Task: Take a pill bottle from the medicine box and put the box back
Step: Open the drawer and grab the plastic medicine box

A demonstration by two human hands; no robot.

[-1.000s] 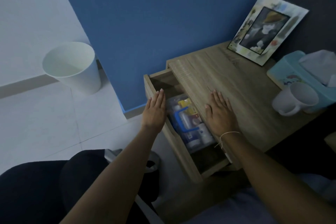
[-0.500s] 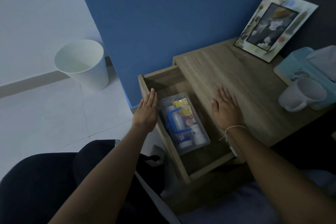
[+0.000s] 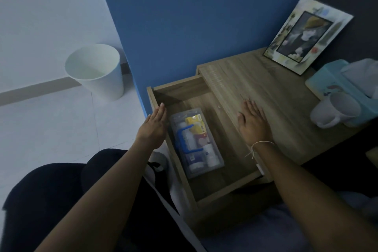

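Observation:
A clear plastic medicine box [image 3: 212,166] with a blue handle lies in the pulled-out wooden drawer [image 3: 182,88] of the bedside table. Bottles and a yellow packet show through its lid. My left hand [image 3: 153,128] is flat, fingers together, against the drawer's front panel at the left. My right hand [image 3: 253,124] rests palm down on the wooden tabletop [image 3: 282,96], just right of the drawer opening. Neither hand holds anything.
On the tabletop stand a picture frame [image 3: 306,32] at the back, a teal tissue box [image 3: 345,86] and a white mug [image 3: 335,109] at the right. A white waste bin [image 3: 96,69] stands on the floor by the blue wall. My dark-clad lap fills the lower left.
The drawer has slid further out toward the left with my left hand on its front, and the whole medicine box is now uncovered. My right hand stayed on the tabletop.

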